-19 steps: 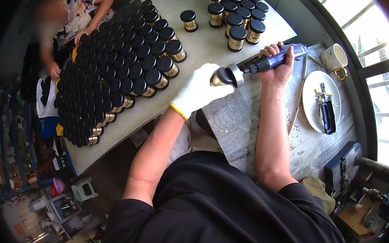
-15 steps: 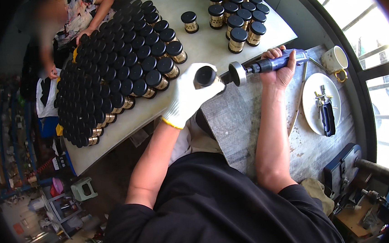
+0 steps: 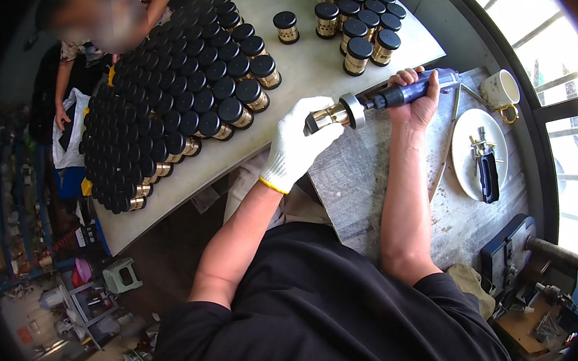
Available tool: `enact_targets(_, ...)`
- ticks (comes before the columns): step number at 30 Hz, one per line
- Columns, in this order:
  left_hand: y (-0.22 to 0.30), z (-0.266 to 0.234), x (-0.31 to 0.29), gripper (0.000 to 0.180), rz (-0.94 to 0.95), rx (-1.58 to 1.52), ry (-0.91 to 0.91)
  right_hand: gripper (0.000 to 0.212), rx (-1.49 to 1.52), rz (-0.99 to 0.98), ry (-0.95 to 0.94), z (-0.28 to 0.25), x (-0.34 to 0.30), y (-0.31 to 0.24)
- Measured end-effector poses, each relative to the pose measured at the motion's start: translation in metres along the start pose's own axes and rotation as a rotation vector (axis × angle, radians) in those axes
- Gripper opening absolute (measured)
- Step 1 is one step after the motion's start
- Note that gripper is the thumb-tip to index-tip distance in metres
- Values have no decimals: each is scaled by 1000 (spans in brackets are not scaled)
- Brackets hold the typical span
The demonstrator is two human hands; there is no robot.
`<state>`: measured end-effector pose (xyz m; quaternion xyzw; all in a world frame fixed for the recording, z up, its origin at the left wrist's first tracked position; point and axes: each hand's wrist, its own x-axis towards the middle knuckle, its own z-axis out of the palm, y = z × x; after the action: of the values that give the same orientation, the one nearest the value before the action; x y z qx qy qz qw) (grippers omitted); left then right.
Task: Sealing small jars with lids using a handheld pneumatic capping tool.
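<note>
My left hand (image 3: pixel 297 139), in a white knit glove with a yellow cuff, is closed round a brass cylinder with black caps (image 3: pixel 330 117). The cylinder lies sideways, and its right end sits in or against the round metal cup (image 3: pixel 353 111) on the tip of a blue power driver (image 3: pixel 417 89). Bare fingers of my right hand (image 3: pixel 413 103) wrap round the driver's body. To the left, many similar black-capped brass cylinders (image 3: pixel 187 93) stand upright in tight rows on the pale table (image 3: pixel 281 79).
More cylinders (image 3: pixel 358 29) stand at the table's far right, with a single one (image 3: pixel 286 28) apart. A white plate (image 3: pixel 463 167) with small metal parts and a mug (image 3: pixel 499 89) rest on the grey side table. Another person's hand (image 3: pixel 61 118) is at far left, beside a white bag (image 3: pixel 72 140).
My left hand has tipped the cylinder from upright onto its side and brought its end to the metal cup. The driver stays nearly still. The other person has leaned in and shifted their arms.
</note>
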<state>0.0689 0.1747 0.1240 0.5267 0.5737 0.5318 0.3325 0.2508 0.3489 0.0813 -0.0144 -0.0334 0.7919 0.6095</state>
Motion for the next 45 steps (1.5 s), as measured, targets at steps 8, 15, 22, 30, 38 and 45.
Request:
enact_targets(8,2,1,4,44,10,20,6,30,-27,-28,18,0,2,3)
enact_targets(15,29,-27,44,35,16,286,-161,31,-7,-61,13,-3,2,-4)
enact_targets(22,28,-42,129,26,430,1232,-263,31,-57,-68,36,-6,1,-3)
enact_targets(30,-5,-78,203,25,501,1342,-487,32,-73,-73,40,3,0,-1)
enact_targets(38,-19,-119,295,30,237,1509,-435,30,-66,-83,50,5,0,0)
enact_targets(45,-19,-144,328,42,-174,1703,-153,32,-70,-82,46,5,-2,0)
